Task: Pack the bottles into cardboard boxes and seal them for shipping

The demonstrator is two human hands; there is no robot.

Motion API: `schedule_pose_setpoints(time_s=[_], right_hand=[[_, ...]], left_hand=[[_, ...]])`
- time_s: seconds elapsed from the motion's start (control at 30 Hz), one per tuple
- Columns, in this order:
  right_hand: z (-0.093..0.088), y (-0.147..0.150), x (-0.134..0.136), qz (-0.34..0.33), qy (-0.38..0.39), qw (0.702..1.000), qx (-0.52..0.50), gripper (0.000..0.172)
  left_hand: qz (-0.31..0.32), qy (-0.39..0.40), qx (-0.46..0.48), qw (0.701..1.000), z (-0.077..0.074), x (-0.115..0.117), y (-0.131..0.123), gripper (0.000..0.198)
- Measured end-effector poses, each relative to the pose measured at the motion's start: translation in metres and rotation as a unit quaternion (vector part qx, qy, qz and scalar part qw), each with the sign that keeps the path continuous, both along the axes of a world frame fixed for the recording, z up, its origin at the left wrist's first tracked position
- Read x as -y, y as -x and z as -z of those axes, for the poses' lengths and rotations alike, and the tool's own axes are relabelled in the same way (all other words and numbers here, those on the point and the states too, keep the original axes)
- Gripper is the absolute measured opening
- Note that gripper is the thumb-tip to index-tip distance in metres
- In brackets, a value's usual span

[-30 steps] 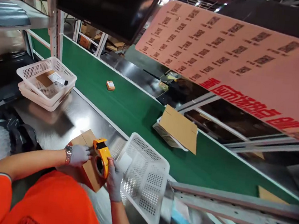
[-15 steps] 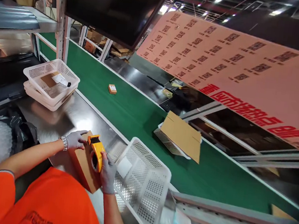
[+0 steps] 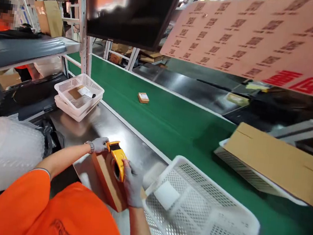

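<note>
My right hand point(image 3: 133, 184), in a grey glove, is closed around a yellow tape dispenser point(image 3: 118, 158) with a roll of tape in it. The dispenser's head points away from me, over the top of a long brown cardboard box point(image 3: 108, 180). The box lies on the metal bench in front of my body. At its far end, my gloved left hand point(image 3: 100, 145) grips the box, close to the dispenser's head; its fingertips are partly hidden. On the bench to the right is a white perforated basket point(image 3: 246, 222) with a white paper point(image 3: 167, 195) in it.
Stacked white baskets point(image 3: 79, 114) stand farther left, holding a brown packet point(image 3: 75, 93). Along the bench runs a green conveyor point(image 3: 172, 123) with a small box point(image 3: 143, 98) and a cardboard-covered basket point(image 3: 251, 175). Bubble wrap point(image 3: 5, 153) bulges at left. A screen point(image 3: 129, 12) hangs above.
The view has swung left, so things appear farther right. My left hand has shifted to the box's far end, beside the dispenser's head. My right hand still holds the dispenser over the box.
</note>
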State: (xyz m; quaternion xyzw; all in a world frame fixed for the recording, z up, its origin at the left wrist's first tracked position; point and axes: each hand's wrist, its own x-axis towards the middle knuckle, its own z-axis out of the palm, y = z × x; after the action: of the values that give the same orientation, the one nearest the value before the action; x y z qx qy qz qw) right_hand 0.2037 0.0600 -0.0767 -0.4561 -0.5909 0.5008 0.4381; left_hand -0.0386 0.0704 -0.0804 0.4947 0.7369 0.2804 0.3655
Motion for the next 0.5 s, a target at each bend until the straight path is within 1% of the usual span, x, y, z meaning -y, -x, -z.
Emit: schedule_pose_setpoints(time_s=[0.07, 0.13, 0.17, 0.23, 0.27, 0.3, 0.33, 0.4, 0.47, 0.5], right_hand=[[0.006, -0.009, 0.003, 0.010, -0.005, 1.000, -0.012, 0.059], [0.016, -0.019, 0.005, 0.022, 0.006, 0.999, -0.029, 0.062], [0.020, -0.024, 0.006, 0.031, 0.010, 0.999, -0.038, 0.064], [0.028, -0.030, 0.008, 0.045, 0.010, 0.998, -0.051, 0.066], [0.031, -0.031, 0.008, 0.049, 0.006, 0.997, -0.054, 0.067], [0.032, -0.032, 0.009, 0.049, 0.002, 0.997, -0.056, 0.067], [0.033, -0.032, 0.010, 0.046, 0.000, 0.997, -0.057, 0.068], [0.031, -0.032, 0.011, 0.028, -0.001, 0.998, -0.056, 0.069], [0.028, -0.032, 0.013, 0.003, -0.003, 0.999, -0.052, 0.069], [0.027, -0.033, 0.013, -0.008, -0.006, 0.999, -0.048, 0.069]], left_hand=[[-0.034, 0.000, 0.003, 0.999, -0.007, 0.002, 0.001, 0.036], [-0.089, -0.015, 0.001, 0.996, -0.016, 0.005, 0.001, 0.051], [-0.120, -0.024, 0.000, 0.992, -0.021, 0.008, -0.001, 0.053], [-0.172, -0.033, 0.017, 0.984, -0.029, 0.013, -0.006, 0.043], [-0.186, -0.028, 0.035, 0.982, -0.032, 0.016, -0.010, 0.042], [-0.190, -0.016, 0.056, 0.980, -0.035, 0.019, -0.015, 0.047], [-0.186, 0.009, 0.098, 0.978, -0.038, 0.022, -0.021, 0.056], [-0.155, 0.073, 0.222, 0.960, -0.043, 0.027, -0.031, 0.069], [-0.124, 0.113, 0.334, 0.928, -0.046, 0.032, -0.039, 0.066], [-0.116, 0.116, 0.366, 0.916, -0.048, 0.033, -0.042, 0.061]])
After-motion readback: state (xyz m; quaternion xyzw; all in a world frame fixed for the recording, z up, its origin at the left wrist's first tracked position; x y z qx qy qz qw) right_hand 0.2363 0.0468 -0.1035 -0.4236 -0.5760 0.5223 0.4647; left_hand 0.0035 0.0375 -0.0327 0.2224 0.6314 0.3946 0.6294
